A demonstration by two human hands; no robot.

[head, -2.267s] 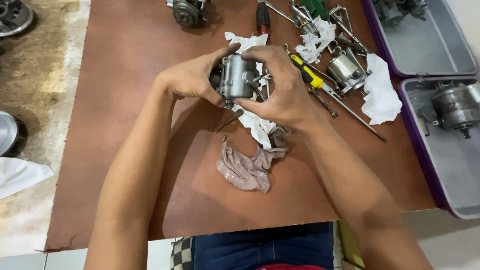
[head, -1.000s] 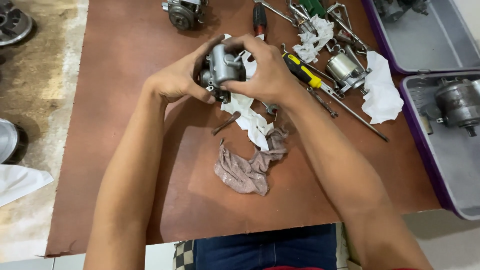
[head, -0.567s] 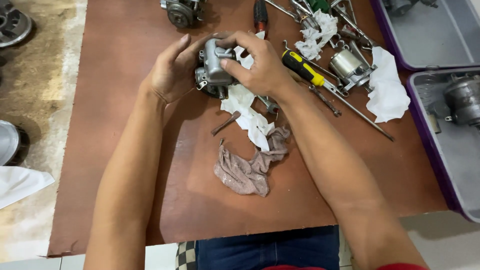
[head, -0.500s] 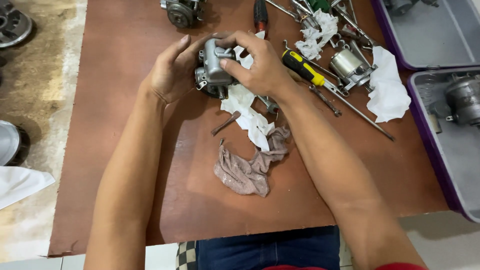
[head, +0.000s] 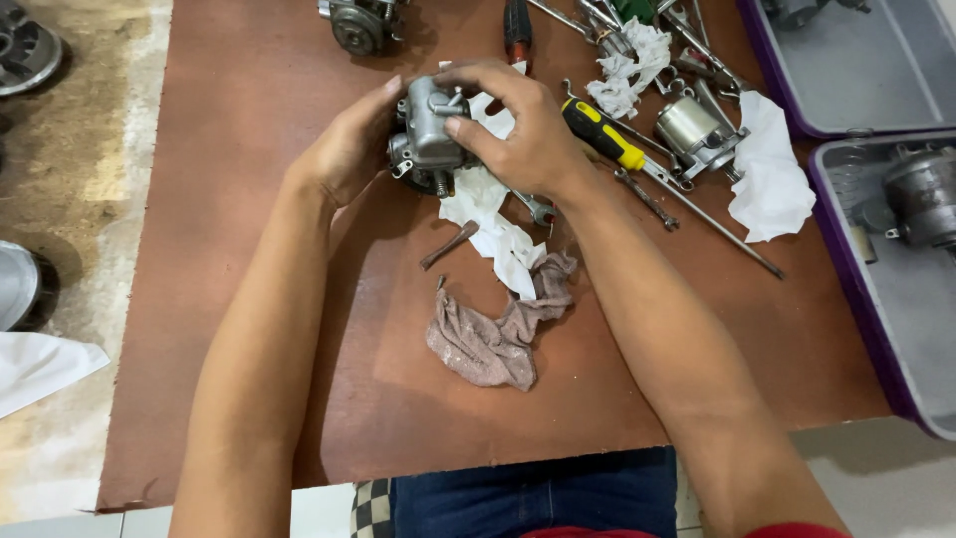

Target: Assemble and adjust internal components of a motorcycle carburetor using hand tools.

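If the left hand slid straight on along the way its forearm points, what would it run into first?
The left hand points up and right, already cupping the grey metal carburetor. Past that, the right hand's fingers probably come next, then the red-handled tool; depth is unclear.

My left palm (head: 349, 149) and right fingers (head: 498, 125) cover both sides of the carburetor (head: 430, 134); its underside I can't see. Beyond the grip, a second metal assembly (head: 358, 22) and the red-handled screwdriver (head: 517, 28) are cut off by the top edge.
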